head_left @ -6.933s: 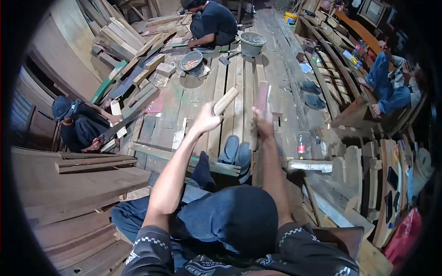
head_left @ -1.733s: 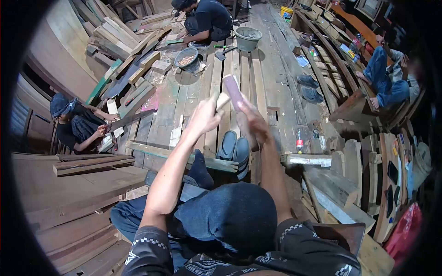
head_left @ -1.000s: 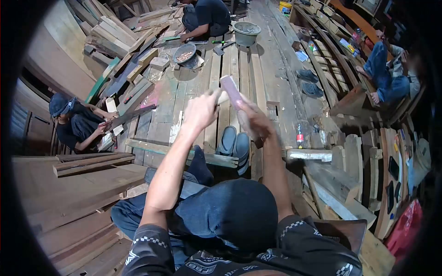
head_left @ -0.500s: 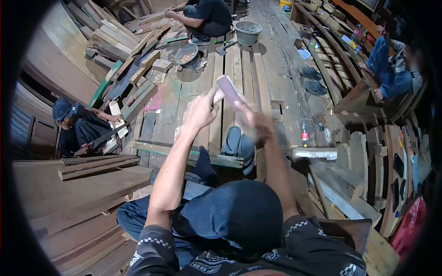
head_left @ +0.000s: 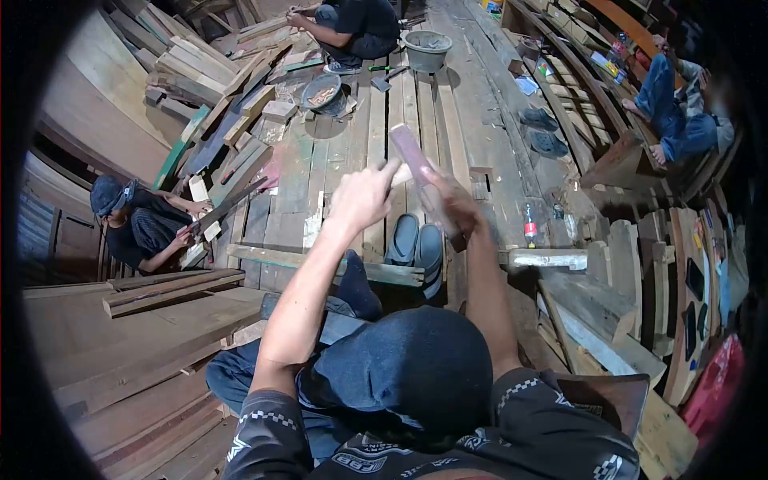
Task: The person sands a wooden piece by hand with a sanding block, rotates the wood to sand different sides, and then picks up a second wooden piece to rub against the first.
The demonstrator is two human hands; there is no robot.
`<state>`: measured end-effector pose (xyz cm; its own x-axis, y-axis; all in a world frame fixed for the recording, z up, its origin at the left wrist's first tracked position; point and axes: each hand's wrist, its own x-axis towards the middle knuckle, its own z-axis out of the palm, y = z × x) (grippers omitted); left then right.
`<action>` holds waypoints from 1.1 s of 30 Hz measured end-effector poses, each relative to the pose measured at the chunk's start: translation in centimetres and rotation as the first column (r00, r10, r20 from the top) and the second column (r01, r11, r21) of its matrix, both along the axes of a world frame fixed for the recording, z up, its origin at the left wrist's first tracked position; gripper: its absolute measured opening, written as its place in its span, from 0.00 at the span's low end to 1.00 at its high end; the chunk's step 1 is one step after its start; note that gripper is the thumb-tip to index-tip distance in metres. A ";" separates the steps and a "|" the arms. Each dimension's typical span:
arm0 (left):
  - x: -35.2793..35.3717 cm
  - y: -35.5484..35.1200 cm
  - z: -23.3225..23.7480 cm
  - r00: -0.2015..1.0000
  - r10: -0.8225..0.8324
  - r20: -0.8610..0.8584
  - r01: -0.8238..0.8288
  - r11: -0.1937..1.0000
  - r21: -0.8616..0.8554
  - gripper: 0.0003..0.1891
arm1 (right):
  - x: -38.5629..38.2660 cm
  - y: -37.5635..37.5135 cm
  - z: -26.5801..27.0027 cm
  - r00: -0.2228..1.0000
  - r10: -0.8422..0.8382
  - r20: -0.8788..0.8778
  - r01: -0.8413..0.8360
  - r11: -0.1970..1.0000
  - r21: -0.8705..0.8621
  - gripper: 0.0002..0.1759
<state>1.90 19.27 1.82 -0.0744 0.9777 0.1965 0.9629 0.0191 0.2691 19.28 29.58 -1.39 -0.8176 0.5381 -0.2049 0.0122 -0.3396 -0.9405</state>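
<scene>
My left hand [head_left: 364,196] is closed around a small pale piece [head_left: 402,175], held out in front of me above the plank floor. In my right hand [head_left: 456,200] is a long, flat block with a purplish face [head_left: 409,148], gripped along its side and tilted. The block crosses the end of the pale piece and seems to touch it. Motion blurs the lower part of the block and the right fingers. Beneath my hands lie a pair of grey sandals [head_left: 416,244].
A co-worker [head_left: 144,220] at the left holds a saw on wood. Another person [head_left: 360,28] squats ahead near two buckets [head_left: 428,52], and one sits at the right [head_left: 680,120]. A green-edged beam [head_left: 320,266] crosses before me; a bottle [head_left: 530,228] stands right.
The block in my right hand has shifted slightly right and toward me against the pale piece. My left hand has moved slightly right. The co-worker's saw at the left has moved forward.
</scene>
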 end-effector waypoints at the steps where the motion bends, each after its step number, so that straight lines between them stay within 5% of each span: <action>1: 1.1 0.1 -0.2 0.999 -0.038 -0.032 0.038 0.999 -0.023 0.24 | 0.2 0.6 -1.0 0.998 0.009 -0.060 -0.010 1.000 -0.015 0.33; 3: 1.8 0.2 -0.5 0.999 -0.029 0.014 0.029 0.999 -0.012 0.22 | 0.6 1.0 -1.6 0.991 0.022 -0.136 -0.028 0.999 -0.040 0.34; 7: -0.2 0.1 -0.6 0.990 0.118 0.079 -0.120 0.993 0.015 0.19 | -0.5 0.0 -0.6 0.999 0.014 0.030 -0.016 0.998 0.062 0.35; 11: 0.0 0.1 -0.3 0.997 0.069 0.027 -0.070 0.997 0.020 0.20 | -0.4 1.5 -3.5 0.992 0.049 -0.114 -0.044 0.998 0.040 0.35; 15: 1.4 0.4 -0.6 0.999 -0.014 0.029 0.015 0.999 -0.039 0.23 | 0.6 1.9 -3.1 0.996 0.060 -0.070 -0.062 0.998 -0.023 0.34; 18: -1.1 0.4 -0.6 0.993 0.109 0.040 -0.109 0.994 -0.002 0.25 | -1.0 1.5 -4.2 0.997 0.026 -0.075 -0.014 0.986 0.164 0.33; 22: 0.0 0.1 -0.8 0.997 0.066 -0.044 -0.066 0.998 0.003 0.24 | 0.1 1.5 -3.4 0.988 0.099 -0.122 -0.103 0.994 -0.031 0.33; 23: 1.3 0.2 -0.3 0.997 0.045 -0.061 -0.051 0.993 -0.107 0.21 | 0.6 1.7 -3.0 0.988 0.108 -0.110 -0.110 0.994 -0.014 0.34; 26: 1.1 0.5 -0.8 1.000 0.002 -0.025 -0.004 0.997 -0.076 0.18 | 0.7 1.8 -3.1 0.996 0.080 -0.049 -0.078 0.996 0.034 0.35; 30: -1.8 0.5 -0.9 0.989 0.146 0.001 -0.146 0.988 -0.045 0.19 | -0.9 0.8 -2.8 0.994 0.036 0.104 -0.047 0.993 0.107 0.33; 33: 0.2 0.1 0.0 0.994 0.095 -0.049 -0.100 0.990 -0.099 0.18 | 0.0 1.3 -2.7 0.999 0.053 -0.005 -0.053 0.994 0.096 0.33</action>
<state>2.12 19.37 1.84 -0.1638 0.9811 0.1027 0.9660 0.1384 0.2184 19.27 30.87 -4.12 -0.8468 0.5109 -0.1481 0.0205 -0.2469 -0.9688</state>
